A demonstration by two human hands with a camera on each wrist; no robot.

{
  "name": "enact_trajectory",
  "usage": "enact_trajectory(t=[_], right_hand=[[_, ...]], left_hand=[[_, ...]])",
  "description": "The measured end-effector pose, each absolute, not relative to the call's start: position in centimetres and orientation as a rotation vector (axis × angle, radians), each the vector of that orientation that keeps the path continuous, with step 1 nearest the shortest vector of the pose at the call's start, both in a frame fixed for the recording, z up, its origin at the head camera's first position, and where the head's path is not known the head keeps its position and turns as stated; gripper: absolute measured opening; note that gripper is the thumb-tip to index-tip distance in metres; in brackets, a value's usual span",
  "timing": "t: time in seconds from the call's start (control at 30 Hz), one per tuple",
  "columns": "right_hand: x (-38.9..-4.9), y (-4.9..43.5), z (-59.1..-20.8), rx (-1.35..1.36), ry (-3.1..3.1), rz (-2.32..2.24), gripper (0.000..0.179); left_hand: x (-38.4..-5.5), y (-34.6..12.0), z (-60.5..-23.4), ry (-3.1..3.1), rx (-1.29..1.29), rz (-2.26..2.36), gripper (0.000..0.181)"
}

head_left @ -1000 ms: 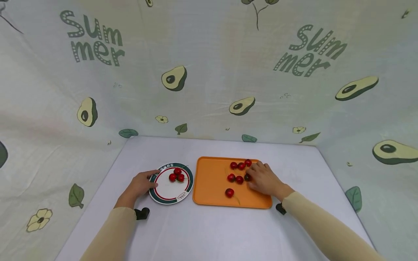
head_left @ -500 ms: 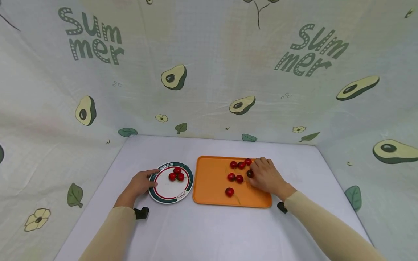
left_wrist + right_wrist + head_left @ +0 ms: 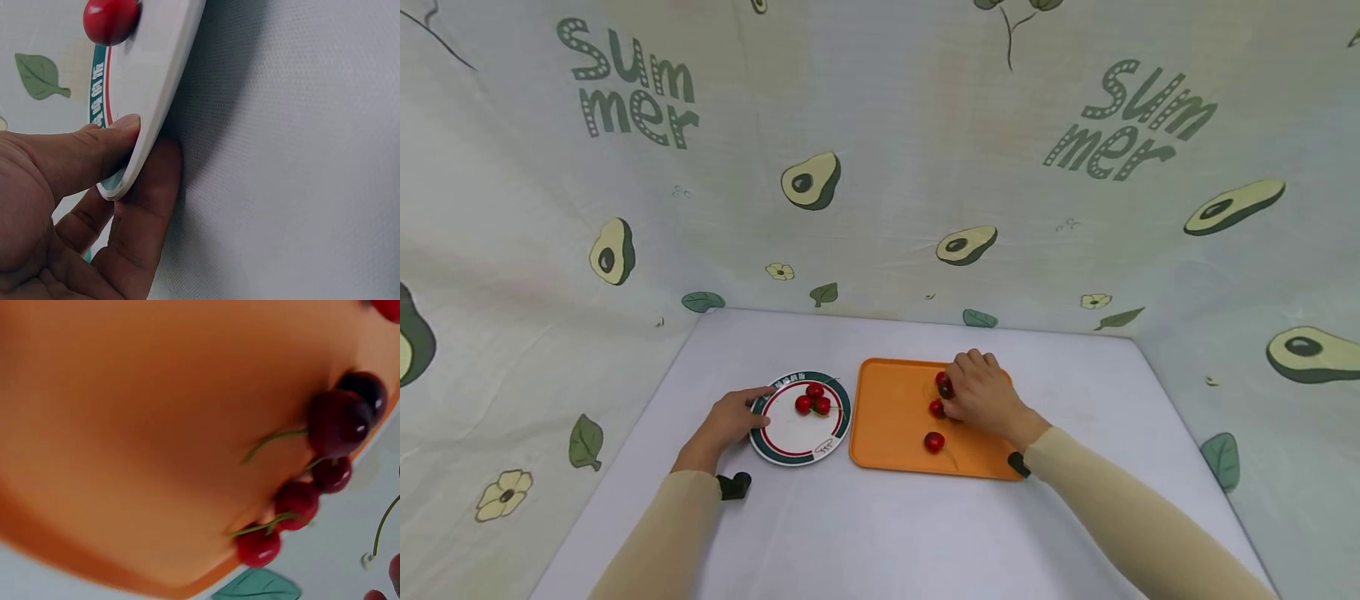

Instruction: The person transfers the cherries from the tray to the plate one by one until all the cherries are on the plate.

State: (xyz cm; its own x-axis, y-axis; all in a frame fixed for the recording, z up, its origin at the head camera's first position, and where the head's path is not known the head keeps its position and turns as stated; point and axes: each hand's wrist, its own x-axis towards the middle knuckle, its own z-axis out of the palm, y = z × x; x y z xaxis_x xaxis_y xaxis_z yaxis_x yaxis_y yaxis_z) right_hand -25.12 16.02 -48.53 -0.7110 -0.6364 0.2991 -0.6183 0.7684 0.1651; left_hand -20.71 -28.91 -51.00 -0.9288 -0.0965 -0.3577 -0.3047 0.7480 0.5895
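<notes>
My left hand pinches the near-left rim of a white plate with a green and red border. In the left wrist view the thumb lies on top of the rim, with fingers beneath. Three red cherries sit together on the plate. Over the right part of an orange tray, my right hand holds a dark cherry at its fingertips. Loose red cherries lie in the tray, some hidden by that hand. In the right wrist view only fingertips show at the edge.
Plate and tray stand side by side on a white table, a narrow gap between them. A curtain printed with avocados surrounds the table at the back and sides. Several cherries with green stems line the tray's edge in the right wrist view.
My right hand has lifted the dark cherry and moved left across the tray, covering some of the other cherries. The left hand stays on the plate's rim. The head view has shifted slightly.
</notes>
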Motion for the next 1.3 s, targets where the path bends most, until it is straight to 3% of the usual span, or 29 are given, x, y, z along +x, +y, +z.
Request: enact_trajectory(t=[0.67, 1.3], right_hand=[[-25.9, 2.6, -48.3, 1.172, -2.594, -0.165, 0.037], [-26.5, -2.8, -50.0, 1.195, -2.706, -0.356, 0.040]], left_hand=[[-21.0, -28.9, -51.3, 2.638, -0.348, 0.974, 0.061], [-21.0, -28.8, -51.0, 2.652, -0.331, 0.972, 0.059]])
